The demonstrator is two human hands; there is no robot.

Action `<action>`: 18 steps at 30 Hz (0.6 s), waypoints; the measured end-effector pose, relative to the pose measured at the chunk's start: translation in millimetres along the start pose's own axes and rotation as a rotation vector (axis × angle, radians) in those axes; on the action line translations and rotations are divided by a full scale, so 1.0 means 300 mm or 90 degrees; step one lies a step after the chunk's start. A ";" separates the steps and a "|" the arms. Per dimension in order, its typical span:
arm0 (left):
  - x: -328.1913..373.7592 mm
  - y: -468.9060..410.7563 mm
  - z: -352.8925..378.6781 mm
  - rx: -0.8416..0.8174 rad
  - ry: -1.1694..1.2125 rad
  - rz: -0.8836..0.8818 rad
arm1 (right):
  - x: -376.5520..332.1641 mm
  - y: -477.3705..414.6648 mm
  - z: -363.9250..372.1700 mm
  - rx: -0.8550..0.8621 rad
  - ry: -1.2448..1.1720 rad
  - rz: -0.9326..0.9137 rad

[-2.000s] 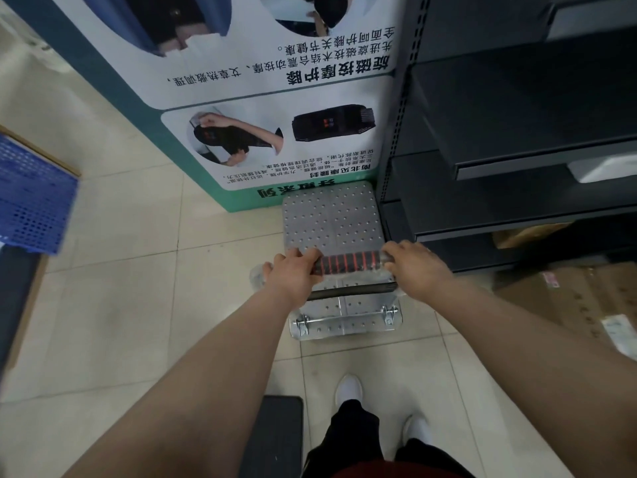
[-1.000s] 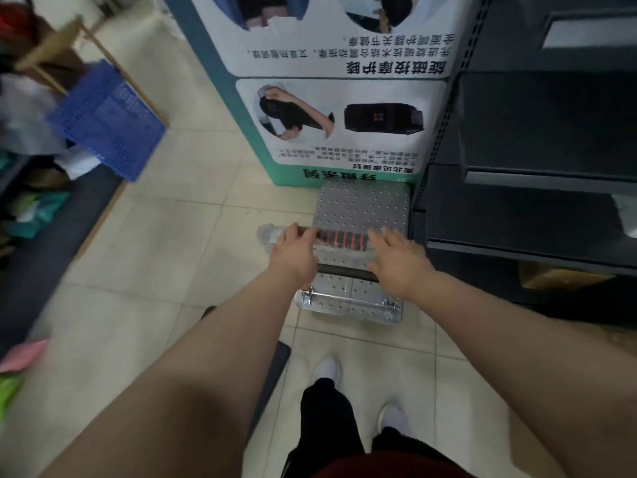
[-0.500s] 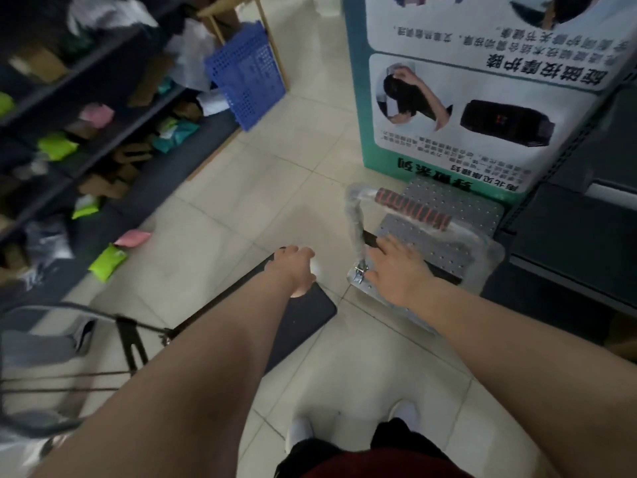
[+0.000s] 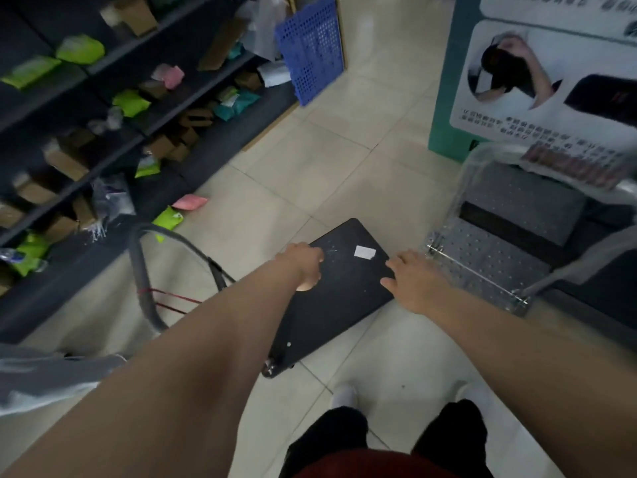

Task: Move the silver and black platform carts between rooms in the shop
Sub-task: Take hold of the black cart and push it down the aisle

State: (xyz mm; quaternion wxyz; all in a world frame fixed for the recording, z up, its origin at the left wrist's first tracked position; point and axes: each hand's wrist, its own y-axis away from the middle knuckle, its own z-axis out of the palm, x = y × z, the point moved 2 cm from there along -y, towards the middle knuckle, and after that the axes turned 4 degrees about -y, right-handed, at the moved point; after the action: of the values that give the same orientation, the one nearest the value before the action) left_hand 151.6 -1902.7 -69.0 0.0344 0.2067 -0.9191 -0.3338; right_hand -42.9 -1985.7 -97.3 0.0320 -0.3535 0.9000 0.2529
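Tiled shop floor [image 4: 344, 160] underfoot, with dark shelving [image 4: 103, 108] running along the left, loaded with green, pink and teal packets and brown boxes. A blue perforated crate [image 4: 312, 46] leans at the far end of that aisle. On the right stands a teal display stand with a printed poster [image 4: 537, 81]. Tucked up against its base is the silver platform cart [image 4: 489, 257], perforated deck showing, its plastic-wrapped handle [image 4: 572, 167] upright with red and black grip bands. Nobody is holding that one. Just beside it, lower and to the left, sits the black platform cart [image 4: 341, 298], flat deck angled across the tiles, a small white sticker [image 4: 364, 251] near its far end. Its grey handle [image 4: 148, 270] loops out to the left, blurred. The left hand [image 4: 305, 267] is over the black deck's left edge, fingers curled in, gripping nothing visible. The right hand [image 4: 412, 282] hovers over the deck's right edge, fingers spread apart, empty. Below, white shoes [image 4: 344, 396] and dark trousers.
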 end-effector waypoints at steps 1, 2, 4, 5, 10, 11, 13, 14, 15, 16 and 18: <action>-0.062 0.015 0.014 -0.006 -0.013 -0.001 | -0.062 0.013 0.017 0.003 -0.001 0.002; -0.119 0.032 0.024 -0.010 -0.025 -0.003 | -0.118 0.029 0.031 0.006 -0.007 0.005; -0.221 0.073 0.041 -0.010 -0.034 -0.010 | -0.217 0.065 0.051 0.027 0.001 0.000; -0.260 0.093 0.048 -0.002 -0.037 -0.008 | -0.258 0.081 0.054 0.038 0.014 -0.003; -0.400 0.201 0.102 0.078 -0.003 0.025 | -0.455 0.157 0.069 0.057 -0.006 0.004; -0.425 0.228 0.121 0.104 0.009 0.028 | -0.498 0.178 0.079 0.062 -0.028 0.003; -0.470 0.289 0.172 0.142 0.033 0.034 | -0.579 0.226 0.115 0.066 -0.068 -0.001; -0.489 0.319 0.205 0.144 0.033 0.041 | -0.617 0.254 0.141 0.060 -0.081 0.001; -0.505 0.346 0.239 0.137 0.022 0.052 | -0.652 0.284 0.169 0.046 -0.088 0.006; -0.520 0.370 0.268 0.129 0.001 0.065 | -0.684 0.311 0.199 0.029 -0.092 0.011; -0.559 0.401 0.301 0.137 -0.041 0.091 | -0.743 0.346 0.258 0.003 -0.091 0.023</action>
State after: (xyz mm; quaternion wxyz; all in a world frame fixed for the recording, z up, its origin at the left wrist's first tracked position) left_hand 243.5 -1697.9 -51.0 0.0064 0.1323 -0.9625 -0.2366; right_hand 46.6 -1746.0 -67.0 0.0927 -0.3183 0.9022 0.2761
